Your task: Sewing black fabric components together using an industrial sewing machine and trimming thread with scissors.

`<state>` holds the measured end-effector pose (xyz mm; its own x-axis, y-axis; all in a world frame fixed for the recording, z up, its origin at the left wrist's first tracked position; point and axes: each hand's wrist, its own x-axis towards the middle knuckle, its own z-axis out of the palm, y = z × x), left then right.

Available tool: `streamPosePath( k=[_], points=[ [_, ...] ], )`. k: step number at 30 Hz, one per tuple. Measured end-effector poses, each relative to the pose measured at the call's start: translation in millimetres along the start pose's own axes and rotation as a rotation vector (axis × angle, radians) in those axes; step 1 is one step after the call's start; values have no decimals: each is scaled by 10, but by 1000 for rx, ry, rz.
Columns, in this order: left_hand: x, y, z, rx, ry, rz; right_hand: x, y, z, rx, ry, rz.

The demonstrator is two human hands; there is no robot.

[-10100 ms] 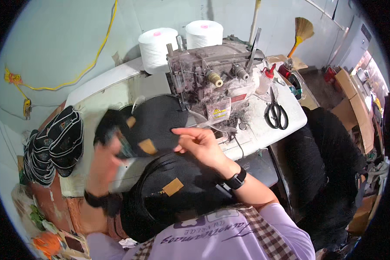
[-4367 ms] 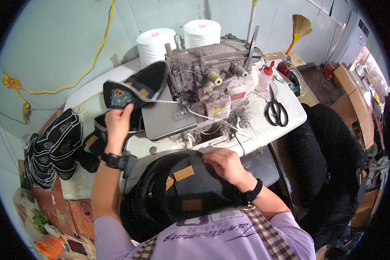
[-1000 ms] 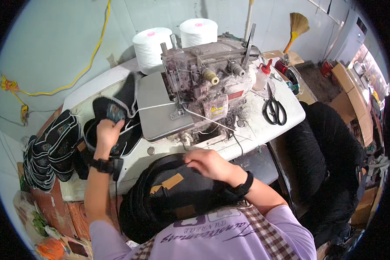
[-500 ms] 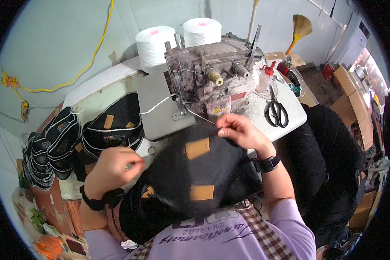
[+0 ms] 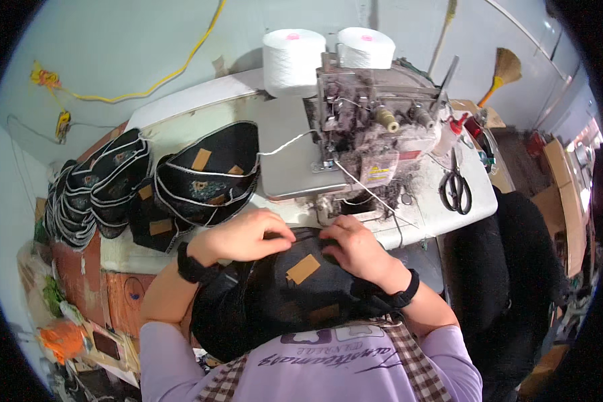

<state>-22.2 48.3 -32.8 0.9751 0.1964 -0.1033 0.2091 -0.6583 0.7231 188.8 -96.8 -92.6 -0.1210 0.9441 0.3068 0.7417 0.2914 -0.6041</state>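
On my lap lies a black fabric piece with a tan rectangular patch. My left hand is closed on its far edge, fingers pinched down. A short way to the right, my right hand grips the same edge with thumb and fingers curled. Just beyond both hands stands an overlock sewing machine, covered in lint. A loose white thread chain trails from its needle area toward the right. Another white chain runs left to a stitched black piece with white edging.
A stack of white-edged black pieces sits at the left of the table. Two white thread cones stand behind the machine. Black scissors and a red-capped bottle are at its right. Bulky black material fills the right side.
My right hand has let go of the thread chain and come down to the fabric edge. My left hand has moved right onto the fabric. The view has shifted.
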Motion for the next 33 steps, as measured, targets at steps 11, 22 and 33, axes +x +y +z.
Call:
streamPosePath(
  k=[11,22,33],
  points=[
    [225,431,-531,-380,661,-9,479,-661,-136,627,74,-24],
    [401,494,-583,799,1053,225,766,-969,381,1073,12,91],
    [352,337,-622,-1318,916,91,795,-909,407,1088,0,131]
  ],
)
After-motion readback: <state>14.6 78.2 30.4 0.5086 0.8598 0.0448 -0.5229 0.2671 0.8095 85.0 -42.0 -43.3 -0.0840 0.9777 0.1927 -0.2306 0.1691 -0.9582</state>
